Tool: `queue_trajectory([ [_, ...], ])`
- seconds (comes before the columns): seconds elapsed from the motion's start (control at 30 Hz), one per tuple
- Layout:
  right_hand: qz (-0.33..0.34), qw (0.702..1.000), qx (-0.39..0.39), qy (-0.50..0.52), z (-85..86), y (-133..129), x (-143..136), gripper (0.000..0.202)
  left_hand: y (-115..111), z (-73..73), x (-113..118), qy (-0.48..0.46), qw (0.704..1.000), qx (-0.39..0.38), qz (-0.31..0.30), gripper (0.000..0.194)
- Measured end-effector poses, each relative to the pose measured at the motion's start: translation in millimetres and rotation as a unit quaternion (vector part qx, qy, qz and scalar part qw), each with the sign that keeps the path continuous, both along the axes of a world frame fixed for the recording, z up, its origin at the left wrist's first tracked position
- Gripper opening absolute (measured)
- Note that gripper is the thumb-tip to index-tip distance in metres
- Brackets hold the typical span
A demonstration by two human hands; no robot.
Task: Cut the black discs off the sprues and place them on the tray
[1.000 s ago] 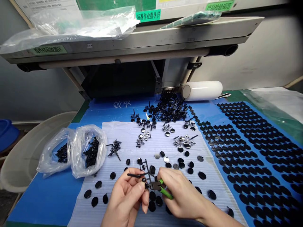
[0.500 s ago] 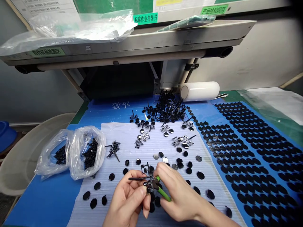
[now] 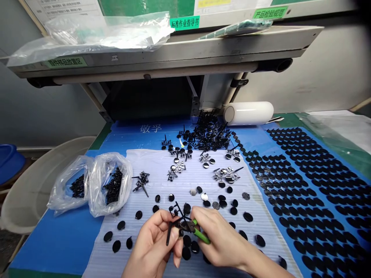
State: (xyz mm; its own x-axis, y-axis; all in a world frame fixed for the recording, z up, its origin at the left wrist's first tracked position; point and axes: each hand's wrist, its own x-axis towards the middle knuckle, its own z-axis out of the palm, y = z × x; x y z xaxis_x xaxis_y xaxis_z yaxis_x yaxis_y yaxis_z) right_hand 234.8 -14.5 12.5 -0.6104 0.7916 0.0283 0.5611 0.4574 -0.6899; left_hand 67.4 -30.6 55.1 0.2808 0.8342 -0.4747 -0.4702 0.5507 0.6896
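Observation:
Pinched in my left hand is a black plastic sprue with thin branches and small parts on it. My right hand is closed around green-handled nippers, whose jaws reach in among the sprue's branches beside my left fingertips. Whether the jaws are closed on a branch I cannot tell. Loose black discs lie on the pale sheet under and around both hands. A bare sprue rests to the left, and sprues with discs still attached lie farther back.
Two clear bags of small black parts stand at left, next to a large pale tub. A dark heap of sprues sits at the back, by a white cylinder. Rows of black discs cover the right side. A shelf overhangs the back.
The sprue has turned in my left fingers: its long stem, which pointed left, now points down toward me. My right hand keeps the nippers at it. The whole view has shifted slightly.

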Motion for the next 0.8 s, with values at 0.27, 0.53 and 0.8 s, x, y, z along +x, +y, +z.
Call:
queue_trajectory([
  [0.27, -0.003, 0.998, -0.046, -0.041, 8.4, 2, 6, 0.031, 4, -10.0, -7, -0.003, 1.0, 0.002, 0.021, 0.013],
  [0.53, -0.035, 0.997, -0.04, -0.048, 7.2, 3, 16, 0.027, 61, 29.7, -135, 0.116, 0.963, 0.093, 0.226, 0.01],
  [0.8, -0.08, 0.996, -0.019, -0.042, 7.2, 1, 30, 0.027, 138, 38.9, -222, 0.186, 0.936, 0.126, 0.27, 0.036],
])
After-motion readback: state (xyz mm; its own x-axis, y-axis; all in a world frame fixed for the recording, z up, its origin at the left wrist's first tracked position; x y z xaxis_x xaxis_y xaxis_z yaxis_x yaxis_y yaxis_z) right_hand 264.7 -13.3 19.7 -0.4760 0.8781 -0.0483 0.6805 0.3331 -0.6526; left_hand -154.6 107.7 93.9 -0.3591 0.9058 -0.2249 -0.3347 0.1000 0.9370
